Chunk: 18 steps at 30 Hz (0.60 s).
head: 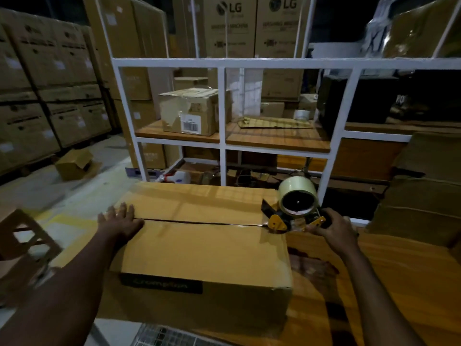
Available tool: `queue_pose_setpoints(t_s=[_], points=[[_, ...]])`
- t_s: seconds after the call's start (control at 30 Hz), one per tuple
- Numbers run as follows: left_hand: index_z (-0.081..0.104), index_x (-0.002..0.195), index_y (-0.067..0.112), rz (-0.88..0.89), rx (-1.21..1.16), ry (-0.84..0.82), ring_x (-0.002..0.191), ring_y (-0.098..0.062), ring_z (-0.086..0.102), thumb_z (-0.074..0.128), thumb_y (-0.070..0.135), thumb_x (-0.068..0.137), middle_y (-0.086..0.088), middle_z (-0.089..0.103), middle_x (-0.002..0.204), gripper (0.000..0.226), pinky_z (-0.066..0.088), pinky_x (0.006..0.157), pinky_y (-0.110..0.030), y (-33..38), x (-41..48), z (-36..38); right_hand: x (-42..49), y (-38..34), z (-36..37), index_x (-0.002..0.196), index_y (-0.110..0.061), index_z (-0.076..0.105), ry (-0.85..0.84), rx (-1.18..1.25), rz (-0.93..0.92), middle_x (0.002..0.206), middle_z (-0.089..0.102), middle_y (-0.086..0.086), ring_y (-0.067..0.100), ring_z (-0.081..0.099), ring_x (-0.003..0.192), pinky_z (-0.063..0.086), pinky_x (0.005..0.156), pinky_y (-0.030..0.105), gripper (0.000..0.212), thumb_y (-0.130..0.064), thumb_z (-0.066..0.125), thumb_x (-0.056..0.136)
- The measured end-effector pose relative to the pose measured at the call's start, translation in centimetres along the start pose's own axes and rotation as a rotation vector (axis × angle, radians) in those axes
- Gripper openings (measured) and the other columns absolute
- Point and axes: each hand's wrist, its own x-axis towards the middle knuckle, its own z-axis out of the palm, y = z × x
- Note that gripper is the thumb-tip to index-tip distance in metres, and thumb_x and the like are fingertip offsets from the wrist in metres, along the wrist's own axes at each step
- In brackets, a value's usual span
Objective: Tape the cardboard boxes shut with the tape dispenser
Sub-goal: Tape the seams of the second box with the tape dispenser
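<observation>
1. Left hand (119, 222) lies flat on top of the cardboard box (199, 255). Its grip is spread, fingers straight, palm pressing the lid at the left end of the centre seam (199, 222).
2. Right hand (334, 229) is at the far right, its grip curled round the handle of the tape dispenser (277, 222).
3. The dispenser sits at the right edge of the box top, right on the seam line, with yellow side plates. Its pale tape roll (298, 189) stands up above the hand.
4. The box rests on the wooden counter (404, 283), flaps folded down, with the seam a thin dark line running from one hand to the other.
5. A black band (161, 283) on the box's near face carries one word. It is blurred, but looks like "Crompton".
6. Beyond the counter is a white rack (222, 63). High behind it two tall cartons read "LG" (230, 8) and "LG" (283, 5); the lines beneath are too soft to read.
7. On the rack's wooden shelf a smaller, scuffed box (197, 106) carries a white barcode label (190, 124). The digits are too small to make out.
8. A spare tape roll (301, 114) sits further right on that shelf.
9. On the left are stacked cartons (37, 96) with pale stickers, their print unreadable. A small open box (74, 164) lies on the floor below them.
</observation>
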Motion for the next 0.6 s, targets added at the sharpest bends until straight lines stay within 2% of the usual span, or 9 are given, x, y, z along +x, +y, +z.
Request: queue_pose_setpoints(t_s=[0.07, 0.13, 0.2, 0.27, 0.43, 0.6], points=[[-0.005, 0.158, 0.021, 0.054, -0.057, -0.089, 0.151, -0.035, -0.008, 0.022, 0.066, 0.097, -0.006, -0.014, 0.165, 0.081, 0.002, 0.12, -0.057, 4.1, -1.4, -0.9, 0.4, 0.1, 0.0, 0.13, -0.022, 0.053, -0.01, -0.007, 0.0, 0.124, 0.06, 0.009, 0.035, 0.042, 0.122, 0.041, 0.093, 0.055, 0.084, -0.067, 0.074, 0.062], [-0.005, 0.157, 0.019, 0.249, -0.086, -0.13, 0.151, -0.035, -0.007, 0.025, 0.069, 0.095, -0.007, -0.014, 0.164, 0.085, 0.003, 0.12, -0.056, 9.9, -4.3, -1.4, 0.6, 0.0, -0.2, 0.131, -0.023, 0.053, -0.005, -0.025, -0.027, 0.124, 0.06, 0.009, 0.034, 0.04, 0.122, 0.039, 0.092, 0.051, 0.081, -0.063, 0.077, 0.064], [-0.007, 0.157, 0.019, 0.456, -0.119, -0.114, 0.151, -0.033, -0.009, 0.024, 0.076, 0.09, -0.006, -0.015, 0.164, 0.094, 0.001, 0.121, -0.055, 15.6, -8.1, -1.2, 0.7, 0.1, -0.3, 0.129, -0.024, 0.055, -0.003, -0.048, -0.055, 0.123, 0.061, 0.008, 0.034, 0.041, 0.121, 0.034, 0.091, 0.046, 0.076, -0.061, 0.078, 0.066], [-0.008, 0.157, 0.019, 0.56, -0.141, -0.087, 0.15, -0.032, -0.011, 0.018, 0.088, 0.08, -0.006, -0.016, 0.163, 0.106, -0.001, 0.12, -0.056, 20.5, -11.7, -1.0, 0.7, -0.1, -0.4, 0.127, -0.025, 0.055, 0.006, -0.068, -0.069, 0.123, 0.061, 0.007, 0.033, 0.042, 0.121, 0.029, 0.087, 0.042, 0.072, -0.061, 0.077, 0.068], [-0.009, 0.156, 0.015, 0.555, -0.223, -0.027, 0.148, -0.033, -0.019, 0.019, 0.098, 0.067, -0.007, -0.022, 0.161, 0.125, -0.009, 0.116, -0.063, 29.0, -16.9, -0.2, 0.4, -0.6, -0.8, 0.128, -0.023, 0.054, 0.014, -0.103, -0.089, 0.124, 0.06, 0.011, 0.033, 0.043, 0.119, 0.025, 0.085, 0.039, 0.07, -0.06, 0.074, 0.072], [-0.007, 0.157, 0.014, 0.497, -0.249, -0.002, 0.149, -0.035, -0.018, 0.02, 0.102, 0.059, -0.007, -0.017, 0.163, 0.135, -0.01, 0.113, -0.066, 31.6, -17.5, -0.9, 0.2, -0.9, -1.1, 0.132, -0.022, 0.053, 0.031, -0.114, -0.097, 0.127, 0.059, 0.011, 0.031, 0.044, 0.118, 0.028, 0.088, 0.039, 0.075, -0.061, 0.073, 0.072]])
